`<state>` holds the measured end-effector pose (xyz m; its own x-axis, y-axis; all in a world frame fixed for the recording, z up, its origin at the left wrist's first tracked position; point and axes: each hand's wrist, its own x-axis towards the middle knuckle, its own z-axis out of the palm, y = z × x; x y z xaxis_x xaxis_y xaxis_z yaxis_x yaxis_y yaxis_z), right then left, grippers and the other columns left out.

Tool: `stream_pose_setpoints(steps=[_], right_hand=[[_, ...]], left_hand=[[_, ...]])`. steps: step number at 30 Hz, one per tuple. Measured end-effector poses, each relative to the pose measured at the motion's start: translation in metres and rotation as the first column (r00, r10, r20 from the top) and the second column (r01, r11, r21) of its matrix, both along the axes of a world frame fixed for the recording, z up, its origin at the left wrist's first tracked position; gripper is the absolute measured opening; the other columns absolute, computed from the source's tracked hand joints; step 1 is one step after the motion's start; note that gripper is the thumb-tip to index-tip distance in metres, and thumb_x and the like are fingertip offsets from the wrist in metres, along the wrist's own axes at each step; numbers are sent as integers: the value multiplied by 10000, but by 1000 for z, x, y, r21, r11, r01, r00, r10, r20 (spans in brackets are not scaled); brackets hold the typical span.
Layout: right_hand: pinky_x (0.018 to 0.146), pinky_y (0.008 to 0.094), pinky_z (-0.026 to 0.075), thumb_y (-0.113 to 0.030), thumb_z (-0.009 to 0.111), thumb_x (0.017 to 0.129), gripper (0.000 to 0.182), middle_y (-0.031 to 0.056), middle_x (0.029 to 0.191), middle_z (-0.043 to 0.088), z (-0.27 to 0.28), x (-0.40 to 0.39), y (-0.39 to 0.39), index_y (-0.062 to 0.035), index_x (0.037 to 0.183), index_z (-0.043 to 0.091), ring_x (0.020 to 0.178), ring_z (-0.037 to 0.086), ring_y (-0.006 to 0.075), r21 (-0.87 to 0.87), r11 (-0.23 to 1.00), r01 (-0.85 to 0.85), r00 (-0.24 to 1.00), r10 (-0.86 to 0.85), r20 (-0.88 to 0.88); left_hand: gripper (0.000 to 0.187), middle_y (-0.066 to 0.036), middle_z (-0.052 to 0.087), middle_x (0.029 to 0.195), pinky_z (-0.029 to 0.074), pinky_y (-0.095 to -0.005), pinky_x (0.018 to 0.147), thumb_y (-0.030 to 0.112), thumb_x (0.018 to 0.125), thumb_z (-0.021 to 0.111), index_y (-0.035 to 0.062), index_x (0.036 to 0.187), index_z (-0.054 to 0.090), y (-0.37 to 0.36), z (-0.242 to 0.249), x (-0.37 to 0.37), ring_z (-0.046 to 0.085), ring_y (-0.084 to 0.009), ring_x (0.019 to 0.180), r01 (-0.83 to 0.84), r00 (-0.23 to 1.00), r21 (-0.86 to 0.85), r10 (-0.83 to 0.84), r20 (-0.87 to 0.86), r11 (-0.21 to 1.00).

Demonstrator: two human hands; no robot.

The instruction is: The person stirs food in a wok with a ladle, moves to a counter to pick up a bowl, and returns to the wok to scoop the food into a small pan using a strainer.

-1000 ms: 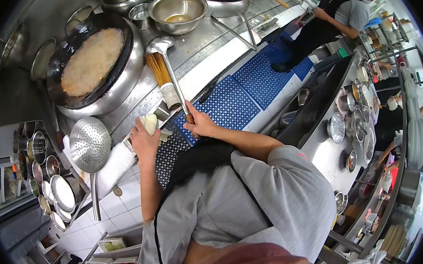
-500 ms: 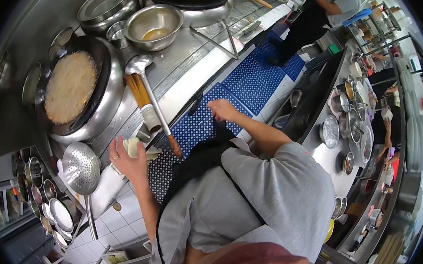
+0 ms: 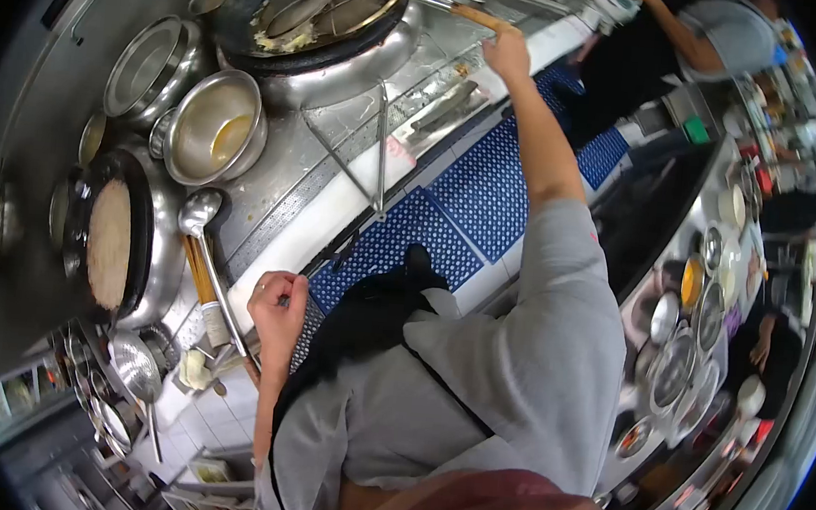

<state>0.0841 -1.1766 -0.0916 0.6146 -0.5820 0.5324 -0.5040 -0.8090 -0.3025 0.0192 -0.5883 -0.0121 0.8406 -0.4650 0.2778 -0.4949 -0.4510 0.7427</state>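
Along the steel tabletop, you are standing at a line of woks, body turned toward the far end. Nearest that end, the big wok is carrying wire skimmers laid across its rim, with bits of food on the left side. Your right hand is reaching out at full arm's length and closing around the wooden handle of one skimmer, where it is sticking out past the wok's edge. Closer to you, a second wok is sitting full of pale, foamy contents. Between the two, a steel bowl is holding a little yellowish liquid. Your left hand is resting curled at the tabletop's front edge, fingers folded in; you cannot tell whether it is gripping anything. Just beside it, a ladle is lying with its handle running toward that hand.
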Motion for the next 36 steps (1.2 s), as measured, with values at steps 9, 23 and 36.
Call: stream_pose_setpoints(steps=[9, 23, 36], right_hand=[[870, 496, 479, -68, 716, 684, 1172, 279, 1134, 617, -10, 66, -100, -271, 1519, -82, 1011, 611, 442, 266, 933, -244, 914, 313, -257], [602, 307, 501, -130, 867, 617, 1014, 116, 751, 670, 82, -13, 51, -57, 1453, 298, 657, 637, 179, 570, 753, -328, 922, 386, 22], [839, 452, 493, -336, 696, 790, 571, 206, 952, 690, 130, 54, 93, -24, 1247, 556, 944, 654, 378, 270, 819, -507, 844, 535, -39]], left_hand=[[118, -104, 639, 723, 479, -292, 597, 61, 789, 689, -14, 720, 630, -135, 29, 37, 609, -186, 633, 127, 977, -30, -131, -166, 991], [656, -137, 587, 1196, 478, -433, 930, 484, 926, 513, 60, 1413, 401, -354, -43, 72, 522, -275, 1169, -233, 210, -410, -366, -906, 882], [452, -178, 623, 936, 562, -447, 728, 440, 997, 431, 2, 1083, 502, -345, -24, 89, 640, -291, 804, -486, 223, -675, -667, -711, 556]])
